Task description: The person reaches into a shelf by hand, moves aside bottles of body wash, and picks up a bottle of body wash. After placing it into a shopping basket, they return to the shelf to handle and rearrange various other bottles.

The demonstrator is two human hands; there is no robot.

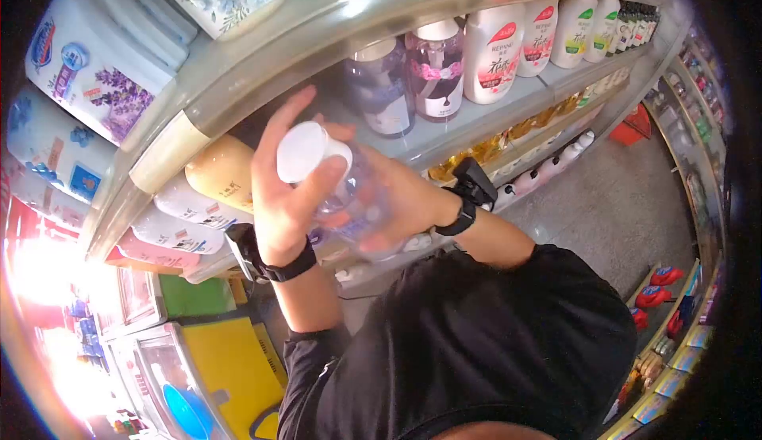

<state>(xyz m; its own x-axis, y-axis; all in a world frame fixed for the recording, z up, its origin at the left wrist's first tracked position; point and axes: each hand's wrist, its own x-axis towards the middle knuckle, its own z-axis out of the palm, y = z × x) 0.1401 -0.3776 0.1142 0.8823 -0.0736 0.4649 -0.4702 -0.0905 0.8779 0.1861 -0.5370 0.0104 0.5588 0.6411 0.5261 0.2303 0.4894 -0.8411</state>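
A clear purple bottle (359,202) with a white cap (302,152) is held between my two hands, tilted, in front of the shelf. My left hand (287,190) is wrapped round its capped end, the thumb against the cap's side. My right hand (401,202) grips the bottle's body from the other side; some of its fingers are blurred. Just beyond, a purple bottle (381,87) and another with a pink band (435,71) stand upright on the shelf. White bottles with red labels (494,55) stand beside them.
The shelf's curved front rail (381,3) runs above my hands. Large lavender-printed packs (95,63) and a yellow bottle (220,172) are at the left. Below are a yellow panel (230,368) and a blue basin (186,412). A red basket (631,126) stands on the floor at the right.
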